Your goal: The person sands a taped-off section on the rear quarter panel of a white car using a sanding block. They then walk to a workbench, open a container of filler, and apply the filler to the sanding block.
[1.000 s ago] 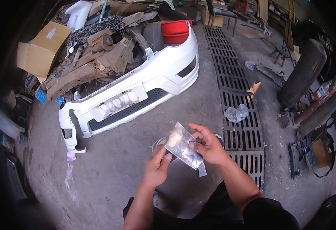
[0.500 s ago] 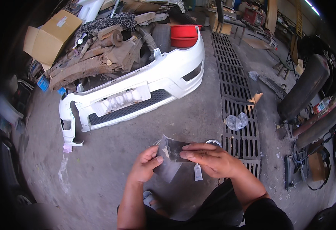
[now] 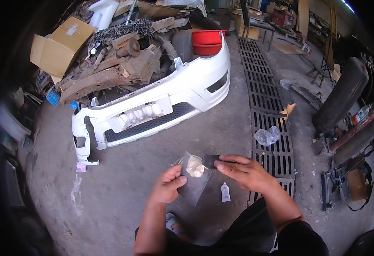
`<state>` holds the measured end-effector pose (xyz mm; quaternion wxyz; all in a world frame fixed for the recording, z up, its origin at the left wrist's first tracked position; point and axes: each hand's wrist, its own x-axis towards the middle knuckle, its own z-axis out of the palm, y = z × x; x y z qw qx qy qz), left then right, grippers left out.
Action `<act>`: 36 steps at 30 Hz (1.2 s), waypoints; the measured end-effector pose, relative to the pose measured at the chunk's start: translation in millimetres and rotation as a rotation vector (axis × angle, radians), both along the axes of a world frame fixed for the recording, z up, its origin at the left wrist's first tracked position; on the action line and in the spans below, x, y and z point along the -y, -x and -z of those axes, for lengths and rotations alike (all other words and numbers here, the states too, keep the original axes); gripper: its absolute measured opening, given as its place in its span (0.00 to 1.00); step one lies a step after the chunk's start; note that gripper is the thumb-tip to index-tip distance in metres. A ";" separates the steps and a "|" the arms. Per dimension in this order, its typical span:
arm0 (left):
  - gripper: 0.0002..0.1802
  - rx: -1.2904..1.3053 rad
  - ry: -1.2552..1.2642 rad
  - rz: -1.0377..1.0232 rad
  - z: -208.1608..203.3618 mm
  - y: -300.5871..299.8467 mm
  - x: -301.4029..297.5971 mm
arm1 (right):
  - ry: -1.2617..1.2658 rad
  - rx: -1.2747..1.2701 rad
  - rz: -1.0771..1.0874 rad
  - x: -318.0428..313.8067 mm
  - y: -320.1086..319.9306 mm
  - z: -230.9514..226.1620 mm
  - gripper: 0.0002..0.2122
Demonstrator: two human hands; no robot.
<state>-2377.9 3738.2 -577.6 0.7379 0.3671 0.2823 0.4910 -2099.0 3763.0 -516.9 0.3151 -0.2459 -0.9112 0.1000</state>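
My left hand point(image 3: 168, 184) pinches a thin grey sheet point(image 3: 194, 187) by its left edge. On its upper part lies a lump of cream-coloured paste point(image 3: 195, 167). Just right of the paste, my right hand point(image 3: 245, 174) grips a dark, flat spreader point(image 3: 211, 161), whose far edge is close to the sheet; whether they touch, I cannot tell. A small white tube point(image 3: 225, 193) lies on the floor below my right hand. Behind the sheet a pale round rim point(image 3: 179, 161) shows in part.
A white car bumper point(image 3: 202, 81) lies ahead, with a rusty scrap pile point(image 3: 106, 77), a cardboard box point(image 3: 63, 45) and red basins point(image 3: 207, 50) behind it. On the right run a slotted drain grate point(image 3: 263, 98) with a clear plastic bag point(image 3: 268, 135), and a dark cylinder point(image 3: 340, 96).
My right hand has drawn the spreader rightward off the sheet, uncovering the paste as a rounder lump. My left hand still holds the sheet, now tilted differently. The whole view has shifted slightly.
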 end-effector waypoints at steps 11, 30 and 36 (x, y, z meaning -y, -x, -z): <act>0.25 0.792 0.095 0.456 6.2 -8.8 -3.3 | 1.086 -0.954 -0.024 1.0 21.4 58.6 0.31; 0.15 0.032 0.079 -0.369 12.1 -25.2 -10.6 | 0.990 -1.148 0.173 -24.2 25.1 69.5 0.28; 0.13 0.043 0.078 -0.594 23.8 -54.9 -4.7 | 0.691 -1.059 0.315 0.5 52.8 74.5 0.27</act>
